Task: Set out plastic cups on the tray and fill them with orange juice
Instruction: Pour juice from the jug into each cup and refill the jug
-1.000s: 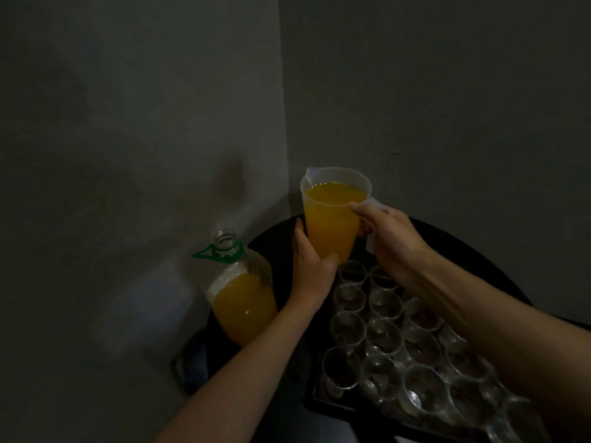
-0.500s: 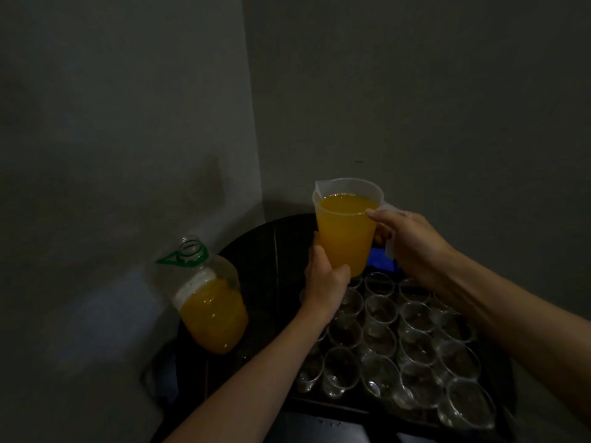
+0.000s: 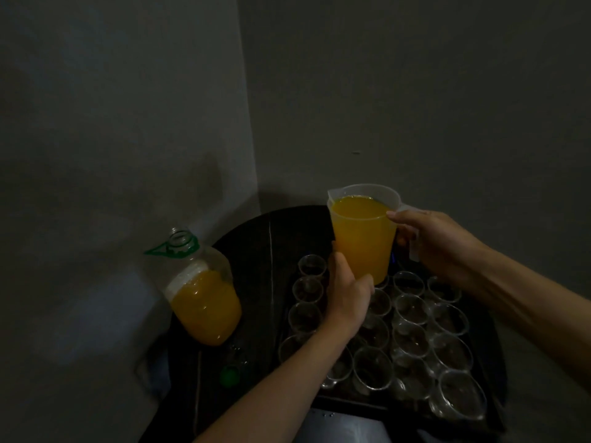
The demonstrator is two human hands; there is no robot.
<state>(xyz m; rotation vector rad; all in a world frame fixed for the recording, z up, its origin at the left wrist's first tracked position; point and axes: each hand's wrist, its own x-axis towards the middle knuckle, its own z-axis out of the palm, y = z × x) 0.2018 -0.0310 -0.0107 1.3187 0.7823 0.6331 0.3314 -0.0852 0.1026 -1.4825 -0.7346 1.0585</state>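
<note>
Where two grey walls meet in a dim corner, a round black surface carries everything in view. On its right part lies a dark tray, its near edge toward the camera, packed with rows of clear plastic cups; every cup that shows looks empty, though the low light makes the far ones hard to read. To the left of the tray stands a large clear juice bottle with a green neck ring and an open mouth, about half full of orange juice, close to the left wall and apart from the cups. Above the far rows of cups a translucent pitcher is held upright, filled with orange juice almost to the rim, its spout turned to the left. The right hand has its grip closed around the pitcher's handle, thumb lying along the rim. The left hand cups the pitcher low on its side, thumb at the base, so its grip too holds the pitcher. Near the front edge of the surface, just below the bottle, lies a small green cap.
</note>
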